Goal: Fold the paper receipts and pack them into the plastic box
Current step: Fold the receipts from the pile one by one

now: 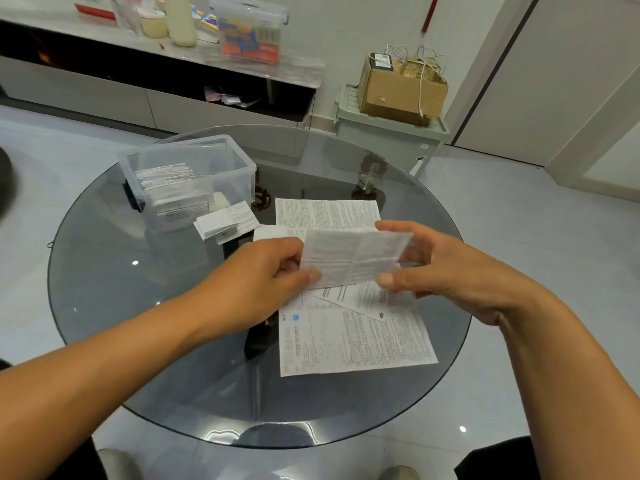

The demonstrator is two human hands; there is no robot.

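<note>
Print on the held receipt (pixel 355 258) is motion-blurred, unreadable. Left hand (pixel 266 275) fingertips are tucked behind its edge, and it covers part of the right hand (pixel 446 268) fingers. Flat sheets (pixel 353 337) underneath are partly covered, text too small. Folded stack in the plastic box (pixel 188 178): count unclear through the wall. Both forearms are cut by the frame.

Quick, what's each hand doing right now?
Left hand: pinching the left edge of the printed white paper receipt.
Right hand: gripping the same receipt's right edge.
</note>
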